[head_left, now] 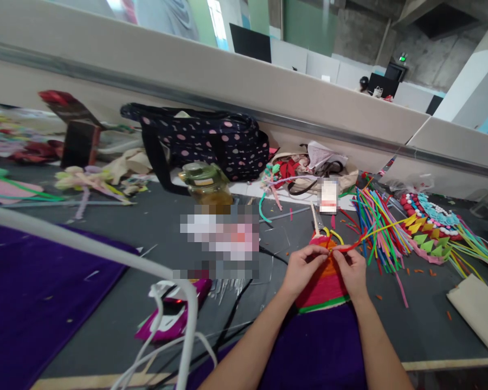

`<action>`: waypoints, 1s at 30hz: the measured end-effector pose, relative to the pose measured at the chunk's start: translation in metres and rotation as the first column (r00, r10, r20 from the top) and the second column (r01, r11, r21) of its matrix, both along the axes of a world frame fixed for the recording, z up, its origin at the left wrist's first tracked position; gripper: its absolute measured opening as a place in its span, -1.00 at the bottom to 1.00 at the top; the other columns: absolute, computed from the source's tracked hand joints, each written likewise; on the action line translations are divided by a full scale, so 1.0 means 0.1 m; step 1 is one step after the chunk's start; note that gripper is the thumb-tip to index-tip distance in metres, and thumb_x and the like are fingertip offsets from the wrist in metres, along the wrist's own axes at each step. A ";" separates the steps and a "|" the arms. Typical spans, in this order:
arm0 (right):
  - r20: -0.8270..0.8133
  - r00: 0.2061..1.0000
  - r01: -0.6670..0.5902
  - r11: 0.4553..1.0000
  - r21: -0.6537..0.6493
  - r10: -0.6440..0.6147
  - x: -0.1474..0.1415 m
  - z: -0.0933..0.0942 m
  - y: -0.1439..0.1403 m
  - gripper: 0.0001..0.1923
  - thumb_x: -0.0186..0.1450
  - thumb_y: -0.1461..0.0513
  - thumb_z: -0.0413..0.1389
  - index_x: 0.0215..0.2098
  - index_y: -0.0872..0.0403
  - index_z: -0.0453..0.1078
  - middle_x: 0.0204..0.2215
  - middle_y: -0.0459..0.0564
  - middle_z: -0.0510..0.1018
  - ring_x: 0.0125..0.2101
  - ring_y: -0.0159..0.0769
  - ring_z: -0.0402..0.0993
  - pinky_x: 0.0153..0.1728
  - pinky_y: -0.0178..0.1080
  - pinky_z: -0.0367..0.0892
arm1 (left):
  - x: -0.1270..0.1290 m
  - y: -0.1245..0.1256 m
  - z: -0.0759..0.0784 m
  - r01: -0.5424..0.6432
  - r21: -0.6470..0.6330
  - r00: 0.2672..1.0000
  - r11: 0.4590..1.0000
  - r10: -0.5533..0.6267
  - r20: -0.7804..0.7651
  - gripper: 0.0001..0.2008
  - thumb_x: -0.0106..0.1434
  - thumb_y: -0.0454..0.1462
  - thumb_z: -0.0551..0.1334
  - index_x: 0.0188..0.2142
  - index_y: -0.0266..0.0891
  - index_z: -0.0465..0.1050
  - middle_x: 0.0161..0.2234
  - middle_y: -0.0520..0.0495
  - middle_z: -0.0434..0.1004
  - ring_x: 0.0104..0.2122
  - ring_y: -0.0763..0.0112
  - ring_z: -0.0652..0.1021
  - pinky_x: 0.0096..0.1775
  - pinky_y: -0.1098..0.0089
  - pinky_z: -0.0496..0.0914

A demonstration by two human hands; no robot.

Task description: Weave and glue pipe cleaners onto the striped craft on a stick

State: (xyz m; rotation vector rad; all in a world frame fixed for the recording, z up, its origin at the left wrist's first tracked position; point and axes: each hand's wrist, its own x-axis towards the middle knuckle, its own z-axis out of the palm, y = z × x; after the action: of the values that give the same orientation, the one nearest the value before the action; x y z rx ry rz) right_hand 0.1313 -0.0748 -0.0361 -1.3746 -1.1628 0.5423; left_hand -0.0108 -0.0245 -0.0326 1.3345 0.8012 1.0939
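Observation:
My left hand [308,270] and my right hand [352,268] meet fingertip to fingertip over a craft piece [319,292] with pink, red and orange bands and a green lower edge. Both hands are closed in a pinch on a red pipe cleaner [353,246], whose free length trails to the right from my right fingers. The exact spot between the fingertips is partly hidden. Just beyond the piece lie scissors [335,235] with yellow handles. Purple cloth [321,346] lies beneath my forearms.
To the right lie a bundle of coloured pipe cleaners [380,230], a beaded round ornament [435,214] and a beige object [477,309]. Behind stand a dark patterned bag [239,143] and a green-lidded jar [207,187]. A white tube [106,246] crosses the left; a magenta packet [201,295] lies nearby.

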 end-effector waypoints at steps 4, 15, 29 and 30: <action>0.056 0.998 0.002 0.997 -0.076 0.002 -0.01 -0.02 0.01 -0.81 0.25 0.12 0.13 -0.30 0.06 0.50 -0.39 -0.02 0.61 -0.36 -0.24 0.52 -0.27 -0.22 0.40 | 0.00 0.00 0.01 0.008 -0.052 0.999 0.999 -0.005 0.053 -0.85 0.04 -0.23 0.35 -0.39 -0.25 0.59 -0.38 -0.11 0.64 -0.37 0.30 0.58 -0.27 0.34 0.46; -0.003 0.988 -0.152 0.984 0.095 0.153 -0.07 0.13 -0.05 -0.91 0.22 0.20 0.18 -0.34 0.03 0.52 -0.36 -0.04 0.57 -0.28 -0.25 0.50 -0.15 -0.19 0.38 | 0.02 0.01 -0.08 -0.028 0.296 0.985 0.955 0.077 -0.157 -0.85 0.11 -0.34 0.25 -0.31 -0.20 0.57 -0.29 -0.10 0.61 -0.27 0.28 0.55 -0.17 0.30 0.41; 0.019 0.999 -0.033 0.998 0.046 0.032 -0.03 0.07 0.00 -0.77 0.26 0.10 0.10 -0.48 0.06 0.37 -0.51 -0.13 0.39 -0.44 -0.34 0.33 -0.36 -0.31 0.28 | 0.01 0.00 -0.05 0.020 0.356 0.967 0.934 0.073 -0.245 -0.84 0.16 -0.36 0.20 -0.41 -0.12 0.57 -0.36 -0.04 0.62 -0.28 0.29 0.54 -0.15 0.29 0.39; 0.018 1.000 -0.010 0.999 0.041 0.010 -0.02 0.08 -0.01 -0.76 0.27 0.10 0.09 -0.47 0.06 0.35 -0.52 -0.14 0.37 -0.46 -0.36 0.30 -0.38 -0.32 0.26 | 0.00 0.00 -0.05 -0.029 0.364 0.962 0.931 0.125 -0.243 -0.86 0.17 -0.33 0.22 -0.42 -0.12 0.56 -0.34 -0.05 0.61 -0.26 0.28 0.53 -0.14 0.27 0.38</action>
State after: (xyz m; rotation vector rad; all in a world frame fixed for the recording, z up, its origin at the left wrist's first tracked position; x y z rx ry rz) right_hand 0.1292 -0.0754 -0.0285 -1.3410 -1.1895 0.5115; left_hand -0.0111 -0.0242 -0.0372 1.7978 0.8812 1.1790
